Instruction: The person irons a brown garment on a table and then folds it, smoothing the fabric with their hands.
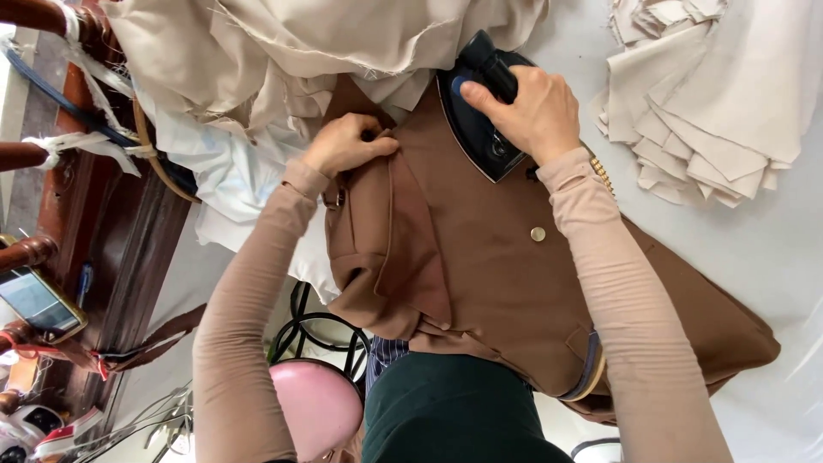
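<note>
Head view: right hand (pixel 530 110) fingers grasp iron (pixel 478 129); left hand (pixel 347 144) fingers pinch brown garment (pixel 489 257).

Only one screen near you: a phone (pixel 36 304) at the far left edge, lying flat on the dark wooden furniture (pixel 129 249). Rectangular, rounded corners, gold-ish rim, glass showing pale grey-blue glare. Partly cut off by the frame. No pkgs, labels or signs visible.

One brown jacket (pixel 514 266) on the bench (pixel 771 240), one dark iron (pixel 480 120) on it, one gold button (pixel 537 233), two hands, one pink stool (pixel 321 403) below the jacket, one stack of beige fabric pieces (pixel 711 94)
</note>
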